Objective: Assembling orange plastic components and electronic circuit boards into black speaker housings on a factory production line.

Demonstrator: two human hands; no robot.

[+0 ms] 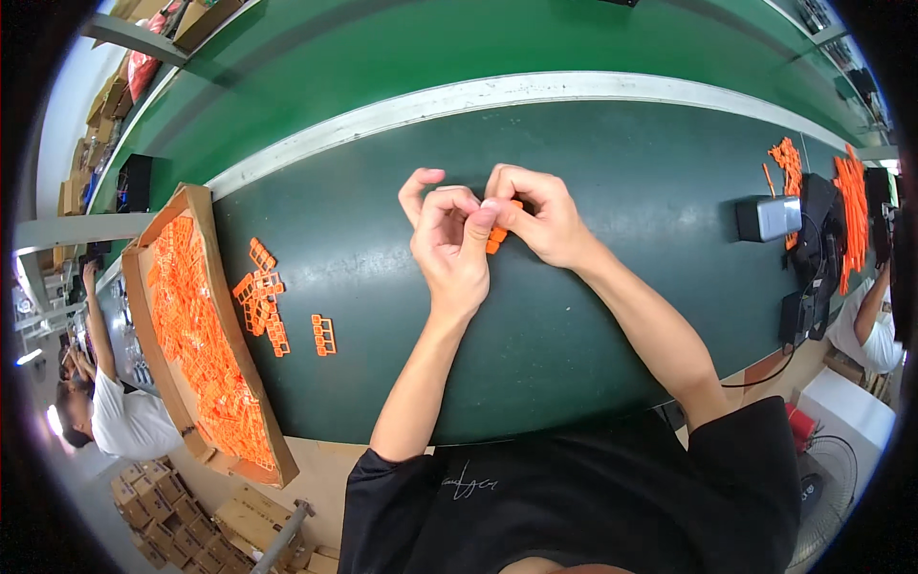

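Head view; left hand (448,241) and right hand (543,218) pinch an orange piece (495,239). Cardboard tray (199,203) along left edge of bench (545,373).

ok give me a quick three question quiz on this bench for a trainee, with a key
1. Multiple choice: what colour is the small plastic-looking piece held between the left hand and the right hand? a) green b) orange c) black
2. True or false: a shallow brown cardboard tray, heaped with orange pieces, is on the person's left.
3. Fill in: the single orange frame-shaped piece on the dark green tabletop lies to the ____ of the loose orange cluster.

Key: 1. b; 2. true; 3. right
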